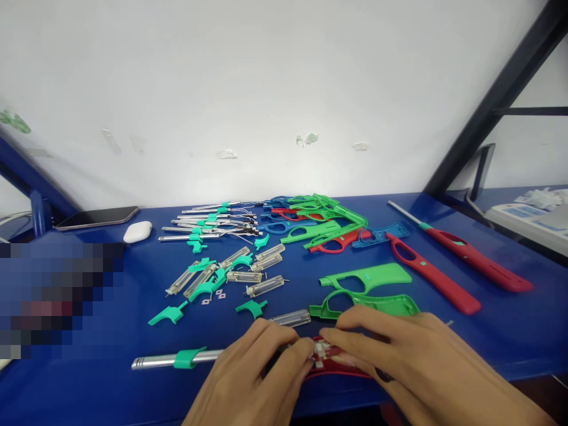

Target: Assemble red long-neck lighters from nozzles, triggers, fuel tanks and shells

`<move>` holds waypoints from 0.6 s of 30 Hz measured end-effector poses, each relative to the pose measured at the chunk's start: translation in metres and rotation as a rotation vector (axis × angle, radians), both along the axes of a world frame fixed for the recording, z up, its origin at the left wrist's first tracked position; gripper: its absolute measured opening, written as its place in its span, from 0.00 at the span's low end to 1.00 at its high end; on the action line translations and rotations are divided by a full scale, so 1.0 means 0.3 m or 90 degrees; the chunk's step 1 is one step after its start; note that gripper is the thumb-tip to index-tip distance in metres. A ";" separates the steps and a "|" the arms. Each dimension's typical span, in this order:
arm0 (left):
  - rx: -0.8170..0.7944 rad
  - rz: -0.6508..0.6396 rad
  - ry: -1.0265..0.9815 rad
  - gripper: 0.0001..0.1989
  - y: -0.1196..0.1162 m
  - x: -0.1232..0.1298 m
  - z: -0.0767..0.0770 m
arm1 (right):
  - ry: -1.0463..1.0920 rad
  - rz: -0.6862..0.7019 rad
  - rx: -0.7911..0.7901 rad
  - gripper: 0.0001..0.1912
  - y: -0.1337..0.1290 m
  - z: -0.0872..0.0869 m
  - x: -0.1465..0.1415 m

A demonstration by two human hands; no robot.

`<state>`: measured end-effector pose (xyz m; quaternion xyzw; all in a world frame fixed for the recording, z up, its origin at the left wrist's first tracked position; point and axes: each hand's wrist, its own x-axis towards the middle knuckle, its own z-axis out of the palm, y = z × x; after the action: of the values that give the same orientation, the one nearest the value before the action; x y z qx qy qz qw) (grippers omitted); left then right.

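Note:
Both hands work close together over a red lighter casing half (319, 374) at the front of the table. My left hand (252, 370) is closed, its fingertips pressing at the casing's left end, partly hiding it. A silver lighter tube (155, 361) with a green collar (189, 358) runs out to the left from under that hand. My right hand (399, 355) grips the casing from the right, thumb and fingers pinching near small pale parts (320, 350) inside it. Just beyond the hands lie a clear fuel tank (293, 318) and a green casing half (386, 303).
Several clear tanks (266, 286) and green triggers (166, 313) lie centre left. Behind them are silver tubes with wires (190, 238) and a pile of coloured casings (328, 207). Red lighters (479, 260) lie right; a phone (97, 217) and white earbud case (137, 231) sit back left.

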<state>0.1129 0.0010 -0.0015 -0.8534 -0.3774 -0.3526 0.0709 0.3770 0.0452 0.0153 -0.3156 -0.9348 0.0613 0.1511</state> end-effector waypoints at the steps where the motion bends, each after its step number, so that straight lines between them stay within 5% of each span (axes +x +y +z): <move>1: -0.006 -0.004 -0.005 0.13 0.000 -0.002 0.002 | -0.002 -0.003 -0.005 0.35 -0.002 -0.004 0.001; 18: -0.012 -0.007 -0.026 0.13 0.006 0.008 0.004 | 0.013 0.022 0.018 0.33 0.016 0.025 -0.010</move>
<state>0.1152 0.0030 -0.0005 -0.8487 -0.3775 -0.3666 0.0532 0.3741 0.0501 0.0228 -0.2966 -0.9392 0.0541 0.1642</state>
